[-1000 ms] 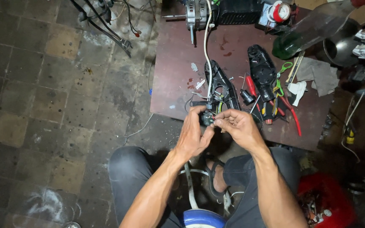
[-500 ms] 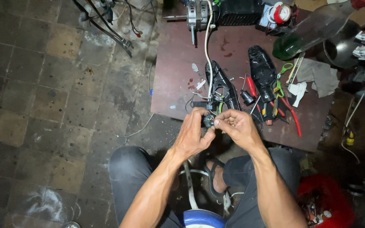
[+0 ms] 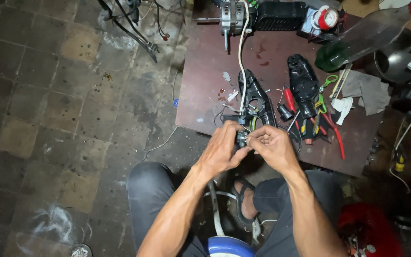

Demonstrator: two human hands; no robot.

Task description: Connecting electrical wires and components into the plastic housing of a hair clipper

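- Left hand (image 3: pixel 222 150) and right hand (image 3: pixel 272 145) pinched a small wired switch part (image 3: pixel 241 139).
- It looked light, rigid, fiddly; best gripped by its body, not its thin wires.

A small dark switch part (image 3: pixel 241 139) with thin wires is pinched between the left hand (image 3: pixel 222 150) and the right hand (image 3: pixel 273 146), just beside the open black housing half (image 3: pixel 255 101) lying on the table.
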